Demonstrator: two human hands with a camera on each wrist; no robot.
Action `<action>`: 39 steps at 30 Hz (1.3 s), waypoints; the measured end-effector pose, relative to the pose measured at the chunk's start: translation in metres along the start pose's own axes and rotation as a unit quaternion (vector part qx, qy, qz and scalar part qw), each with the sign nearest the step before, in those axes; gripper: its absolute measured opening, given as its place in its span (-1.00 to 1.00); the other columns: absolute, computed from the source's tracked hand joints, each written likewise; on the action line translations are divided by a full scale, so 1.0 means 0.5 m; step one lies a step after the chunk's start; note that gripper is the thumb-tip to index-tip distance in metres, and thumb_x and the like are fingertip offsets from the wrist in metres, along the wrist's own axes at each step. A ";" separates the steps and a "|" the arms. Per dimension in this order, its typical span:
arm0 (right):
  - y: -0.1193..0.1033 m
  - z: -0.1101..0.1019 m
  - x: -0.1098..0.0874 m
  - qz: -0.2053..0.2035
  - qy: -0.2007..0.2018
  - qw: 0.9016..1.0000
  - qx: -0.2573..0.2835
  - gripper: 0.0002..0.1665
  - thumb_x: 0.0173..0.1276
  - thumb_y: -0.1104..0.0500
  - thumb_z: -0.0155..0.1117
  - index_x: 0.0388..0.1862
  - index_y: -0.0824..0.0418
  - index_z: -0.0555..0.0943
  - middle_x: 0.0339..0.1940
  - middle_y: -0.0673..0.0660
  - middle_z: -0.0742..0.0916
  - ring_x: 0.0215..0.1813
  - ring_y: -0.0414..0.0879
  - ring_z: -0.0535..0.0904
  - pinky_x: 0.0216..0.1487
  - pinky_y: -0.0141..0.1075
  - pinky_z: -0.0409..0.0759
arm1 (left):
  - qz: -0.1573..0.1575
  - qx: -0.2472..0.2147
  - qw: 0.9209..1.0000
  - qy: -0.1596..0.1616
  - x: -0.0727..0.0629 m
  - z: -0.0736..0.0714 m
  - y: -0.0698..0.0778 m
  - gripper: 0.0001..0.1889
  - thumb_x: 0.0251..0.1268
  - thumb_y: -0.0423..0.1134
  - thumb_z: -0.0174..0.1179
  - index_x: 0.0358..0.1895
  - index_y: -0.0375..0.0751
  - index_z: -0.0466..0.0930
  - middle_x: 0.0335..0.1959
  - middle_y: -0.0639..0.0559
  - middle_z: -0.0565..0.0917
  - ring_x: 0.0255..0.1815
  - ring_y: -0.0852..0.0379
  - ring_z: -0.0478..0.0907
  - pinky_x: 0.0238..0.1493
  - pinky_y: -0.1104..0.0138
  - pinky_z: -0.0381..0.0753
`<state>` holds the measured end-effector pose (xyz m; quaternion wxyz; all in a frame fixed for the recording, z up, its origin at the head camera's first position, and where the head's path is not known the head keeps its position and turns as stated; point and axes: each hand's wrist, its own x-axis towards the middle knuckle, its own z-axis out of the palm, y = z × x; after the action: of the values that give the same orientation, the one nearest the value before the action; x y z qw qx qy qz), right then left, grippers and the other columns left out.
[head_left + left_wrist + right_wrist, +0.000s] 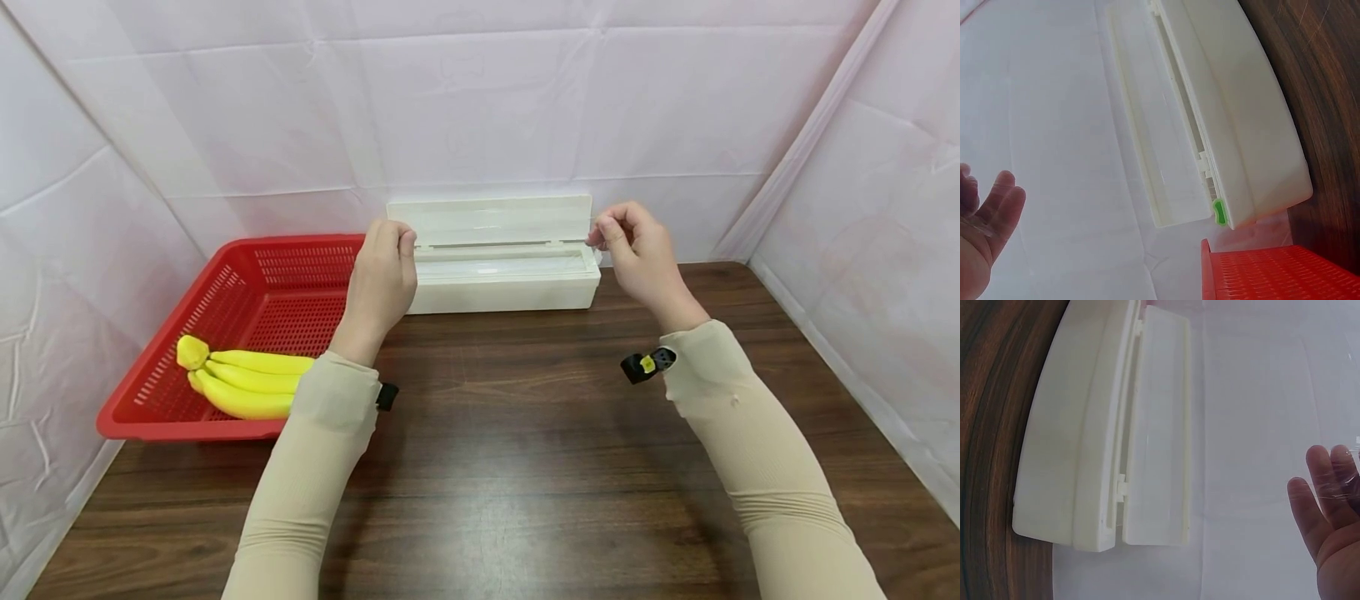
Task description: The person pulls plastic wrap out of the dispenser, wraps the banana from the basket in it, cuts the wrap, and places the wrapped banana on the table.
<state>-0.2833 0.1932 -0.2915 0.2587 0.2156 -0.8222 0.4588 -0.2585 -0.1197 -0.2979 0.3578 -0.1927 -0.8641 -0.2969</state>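
A white cling film dispenser (506, 296) stands against the back wall, its lid (491, 220) raised at the rear. My left hand (381, 275) is at the dispenser's left end, thumb against the curled forefinger. Off the right end, my right hand (641, 254) makes a similar pinch, with the other fingers looser. Both hands grip clear cling film (1346, 487); its creases and shine show across the right fingers in the right wrist view and at the left palm in the left wrist view. Most of the sheet is too transparent to trace. A green tab (1220, 212) sits at one dispenser end.
At the left, a red plastic basket (202, 431) holds a bunch of yellow bananas (251, 390), partly covered by the left forearm. Everything stands on a dark wooden table (487, 467). White sheeting (480, 108) hangs behind and along both sides.
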 end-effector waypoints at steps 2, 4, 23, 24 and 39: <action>0.000 0.001 -0.002 -0.004 0.003 1.000 0.003 -0.71 0.49 0.16 -0.05 -0.22 0.42 0.46 -0.39 0.16 0.64 -0.34 -0.30 0.54 -0.22 -0.51 0.50 | 0.000 0.001 1.000 0.001 -0.002 -0.001 0.001 -0.76 0.50 -0.30 -0.17 -0.21 -0.45 0.40 -0.34 -0.24 0.41 -0.38 -0.09 0.34 -0.35 0.17 0.44; 0.000 0.001 -0.005 -0.005 0.005 1.000 0.008 -0.72 0.49 0.17 -0.04 -0.22 0.42 0.46 -0.41 0.14 0.64 -0.35 -0.31 0.54 -0.23 -0.52 0.50 | 0.000 0.002 1.000 0.002 -0.005 -0.002 0.002 -0.75 0.50 -0.29 -0.17 -0.21 -0.45 0.41 -0.34 -0.24 0.41 -0.39 -0.09 0.34 -0.37 0.17 0.43; -0.008 -0.003 -0.028 -0.006 -0.011 1.000 0.015 -0.73 0.49 0.17 -0.05 -0.19 0.40 0.46 -0.39 0.06 0.61 -0.33 -0.31 0.53 -0.22 -0.52 0.52 | -0.032 0.008 0.999 -0.029 -0.025 -0.018 0.016 -0.73 0.50 -0.22 -0.15 -0.16 -0.40 0.43 -0.30 -0.25 0.58 -0.40 -0.13 0.49 -0.31 0.07 0.51; -0.008 -0.003 -0.029 -0.007 -0.012 1.000 0.015 -0.73 0.49 0.17 -0.05 -0.19 0.40 0.46 -0.39 0.06 0.61 -0.33 -0.30 0.53 -0.23 -0.51 0.52 | -0.033 0.008 0.999 -0.030 -0.025 -0.018 0.016 -0.73 0.50 -0.22 -0.16 -0.16 -0.39 0.43 -0.29 -0.24 0.60 -0.42 -0.13 0.50 -0.33 0.07 0.51; -0.004 -0.004 -0.044 -0.018 -0.019 0.999 0.025 -0.78 0.47 0.23 -0.02 -0.19 0.40 0.48 -0.40 0.11 0.63 -0.36 -0.25 0.53 -0.26 -0.47 0.52 | -0.027 0.007 0.999 -0.032 -0.039 -0.025 0.017 -0.77 0.49 -0.22 -0.13 -0.18 -0.34 0.43 -0.32 -0.15 0.63 -0.50 -0.09 0.48 -0.38 0.10 0.50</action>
<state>-0.2646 0.1965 -0.3028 0.2463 0.2455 -0.8110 0.4705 -0.2343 -0.1240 -0.3020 0.3235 -0.1762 -0.8819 -0.2943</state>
